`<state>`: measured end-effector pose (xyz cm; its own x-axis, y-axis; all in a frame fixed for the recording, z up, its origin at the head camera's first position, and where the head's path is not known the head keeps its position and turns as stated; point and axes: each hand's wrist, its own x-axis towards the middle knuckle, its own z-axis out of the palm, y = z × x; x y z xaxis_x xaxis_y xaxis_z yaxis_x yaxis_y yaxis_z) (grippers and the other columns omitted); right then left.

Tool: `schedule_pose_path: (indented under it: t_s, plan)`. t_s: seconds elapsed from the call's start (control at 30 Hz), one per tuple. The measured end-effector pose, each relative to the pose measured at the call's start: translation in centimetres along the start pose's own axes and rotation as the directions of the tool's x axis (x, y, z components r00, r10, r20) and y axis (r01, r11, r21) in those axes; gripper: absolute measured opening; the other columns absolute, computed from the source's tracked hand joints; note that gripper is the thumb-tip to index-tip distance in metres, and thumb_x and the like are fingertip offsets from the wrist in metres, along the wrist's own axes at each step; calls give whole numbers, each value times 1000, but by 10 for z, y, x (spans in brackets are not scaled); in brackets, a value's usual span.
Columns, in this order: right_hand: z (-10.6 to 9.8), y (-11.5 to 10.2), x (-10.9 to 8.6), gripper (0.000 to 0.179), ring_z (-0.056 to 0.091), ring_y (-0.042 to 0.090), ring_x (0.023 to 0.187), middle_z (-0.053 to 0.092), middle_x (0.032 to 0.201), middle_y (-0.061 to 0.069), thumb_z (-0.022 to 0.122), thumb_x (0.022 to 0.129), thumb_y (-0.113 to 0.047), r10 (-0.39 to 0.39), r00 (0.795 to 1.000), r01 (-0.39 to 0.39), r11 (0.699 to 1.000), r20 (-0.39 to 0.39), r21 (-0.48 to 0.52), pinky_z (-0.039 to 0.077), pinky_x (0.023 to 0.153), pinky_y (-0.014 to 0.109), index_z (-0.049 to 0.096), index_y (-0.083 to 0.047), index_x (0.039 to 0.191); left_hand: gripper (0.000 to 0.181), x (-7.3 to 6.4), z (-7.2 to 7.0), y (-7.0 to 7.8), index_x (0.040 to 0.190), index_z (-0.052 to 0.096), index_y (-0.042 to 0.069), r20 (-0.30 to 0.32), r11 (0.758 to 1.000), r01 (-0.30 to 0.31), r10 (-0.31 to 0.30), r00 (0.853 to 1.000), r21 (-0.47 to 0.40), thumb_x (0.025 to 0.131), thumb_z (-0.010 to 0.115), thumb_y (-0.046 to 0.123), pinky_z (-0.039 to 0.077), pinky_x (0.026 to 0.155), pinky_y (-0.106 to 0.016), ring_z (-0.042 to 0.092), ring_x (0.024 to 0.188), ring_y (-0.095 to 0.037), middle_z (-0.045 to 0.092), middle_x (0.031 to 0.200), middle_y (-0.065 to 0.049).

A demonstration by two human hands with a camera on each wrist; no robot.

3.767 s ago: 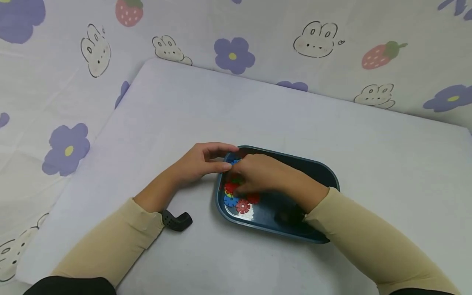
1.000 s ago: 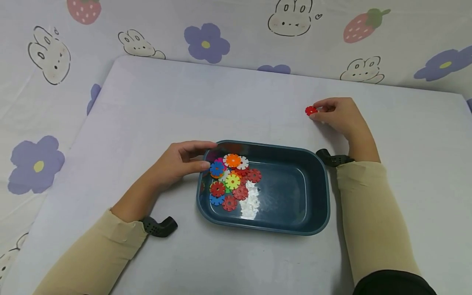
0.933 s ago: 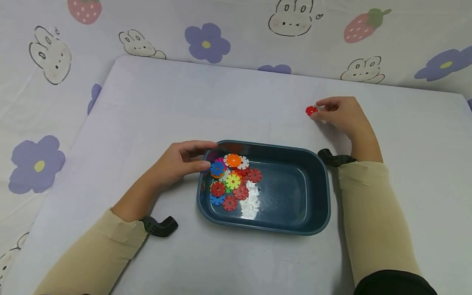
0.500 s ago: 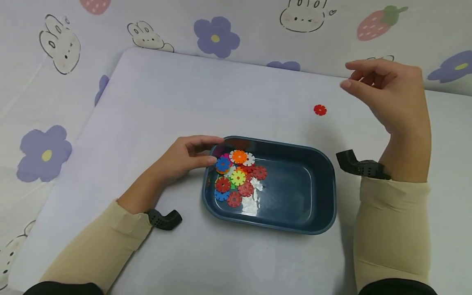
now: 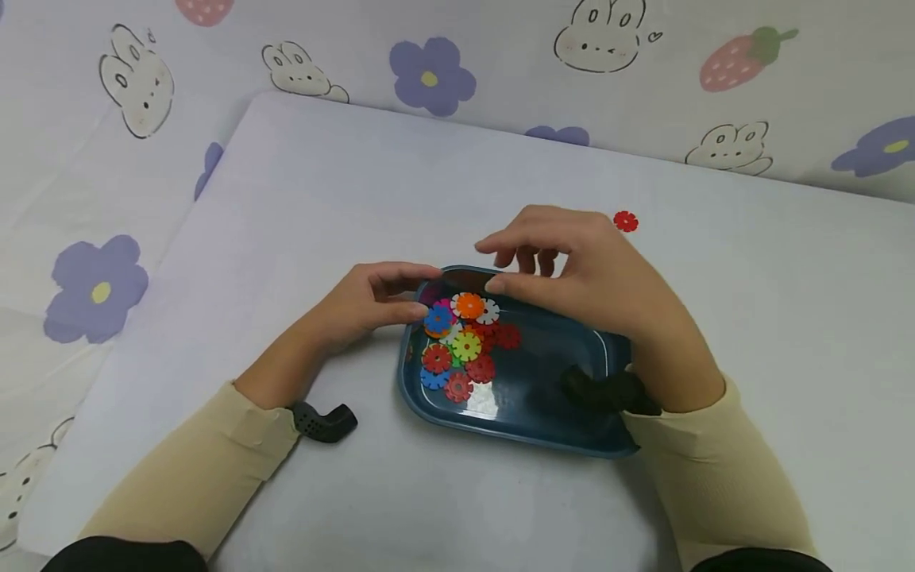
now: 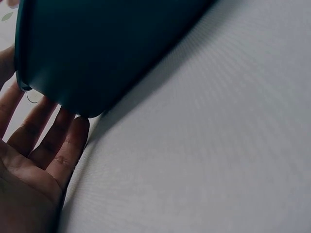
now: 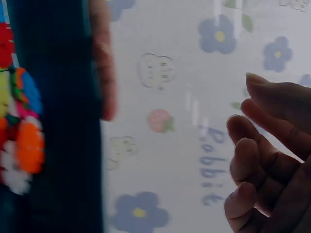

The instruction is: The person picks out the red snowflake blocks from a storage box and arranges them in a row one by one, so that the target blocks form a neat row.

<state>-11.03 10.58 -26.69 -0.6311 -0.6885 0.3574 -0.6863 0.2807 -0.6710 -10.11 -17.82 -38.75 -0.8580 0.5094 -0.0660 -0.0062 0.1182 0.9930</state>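
Note:
Against the left end of a dark blue-green plastic tray [image 5: 500, 433] rests my left hand [image 5: 364, 306]. Its thumb and index finger touch the rim, and the left wrist view shows the other fingers, fairly straight, against the outer wall [image 6: 97, 63]. My right hand [image 5: 579, 262] hovers over the tray's far rim, fingers loosely bent and apart from the thumb, holding nothing; the right wrist view shows the same hand [image 7: 277, 160]. Several notched plastic discs, such as a yellow disc [image 5: 467, 346] and an orange disc [image 5: 469, 306], lie heaped in the tray's left part.
A single red disc [image 5: 625, 222] lies on the white tabletop [image 5: 343, 191] beyond the tray, just behind my right hand. Patterned cloth [image 5: 500, 71] with flowers and rabbits hangs behind the table. Black wrist mounts, including the left mount [image 5: 325, 423], stick out from both wrists.
My right hand took a red disc from the tray, set it on the table beyond and let go. It rose, then came back left over the tray. My left hand stayed at the tray's end.

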Motion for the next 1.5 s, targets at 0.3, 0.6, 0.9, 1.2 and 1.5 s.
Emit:
schedule_pose_path:
  t_s: [0.3, 0.6, 0.9, 1.2, 1.5]
  plan:
    - [49, 23, 11, 30, 58, 11, 73, 64, 85, -5, 77, 86, -20, 193, 871, -225, 974, 452, 20, 54, 60, 27, 73, -12, 115, 49, 1, -2, -5, 133, 62, 14, 16, 1000, 16, -16, 1000, -22, 86, 76, 21, 52, 99, -35, 57, 125, -20, 60, 136, -2]
    - [90, 36, 19, 35, 60, 8, 78, 69, 88, -6, 78, 84, -26, 209, 766, -139, 977, 608, -160, 55, 74, 26, 71, -12, 116, 49, -2, -6, -1, 134, 61, 16, 14, 999, 28, -27, 1000, -25, 87, 76, 21, 51, 99, -34, 56, 127, -19, 59, 137, -1]
    - [101, 34, 20, 31, 61, 9, 79, 70, 90, -6, 80, 83, -27, 232, 765, -92, 962, 601, -255, 55, 78, 25, 70, -14, 109, 48, 0, -5, -3, 132, 62, 17, 13, 999, 34, -33, 999, -32, 87, 76, 22, 50, 100, -34, 56, 126, -18, 61, 135, 0]
    - [99, 35, 22, 22, 56, 9, 72, 60, 74, -8, 80, 82, -26, 252, 755, -159, 966, 606, -205, 51, 64, 22, 60, -19, 81, 47, -1, -5, -1, 132, 62, 16, 6, 999, 30, -30, 1000, -33, 87, 75, 20, 50, 100, -34, 55, 126, -18, 61, 135, -1]
    - [94, 36, 20, 17, 56, 11, 76, 62, 81, -8, 80, 83, -23, 212, 755, -215, 974, 621, -71, 52, 65, 25, 63, -19, 85, 49, -1, -5, -3, 134, 61, 16, 16, 999, 21, -20, 1000, -38, 87, 75, 21, 50, 101, -34, 55, 128, -18, 59, 138, 0]
